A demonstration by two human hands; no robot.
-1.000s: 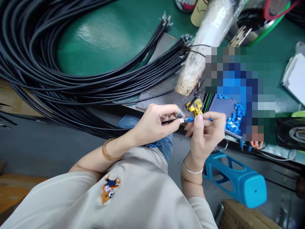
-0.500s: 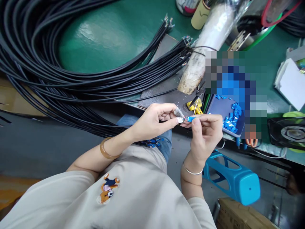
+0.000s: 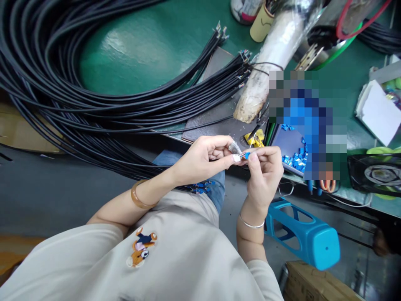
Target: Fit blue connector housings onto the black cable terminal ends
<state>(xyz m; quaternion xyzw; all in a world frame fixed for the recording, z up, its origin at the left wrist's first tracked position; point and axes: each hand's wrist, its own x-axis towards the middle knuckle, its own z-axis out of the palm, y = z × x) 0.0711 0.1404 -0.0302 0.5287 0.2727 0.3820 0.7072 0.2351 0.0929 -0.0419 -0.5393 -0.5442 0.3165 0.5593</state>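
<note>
My left hand [image 3: 213, 156], its thumb and a finger wrapped in white covering, pinches the end of a black cable whose thin coloured wires poke out to the right. My right hand [image 3: 265, 169] is closed on a small blue connector [image 3: 247, 155] between thumb and forefinger. The connector meets the wire ends; how far they sit inside it is hidden by the fingertips. Finished-looking blue ends [image 3: 202, 187] of other cables hang by my lap. Just beyond the hands lies a yellow tool [image 3: 255, 138].
A large bundle of black cables [image 3: 125, 102] curves over the green table [image 3: 140, 46]. A tray [image 3: 286, 140] of blue connectors stands at right, partly blurred out. A wrapped white post [image 3: 263, 71] leans over the table. A blue stool [image 3: 300, 230] is below the edge.
My right hand has shifted slightly left, bringing the blue connector closer to the left fingertips and covering more of it. My left hand stays almost still.
</note>
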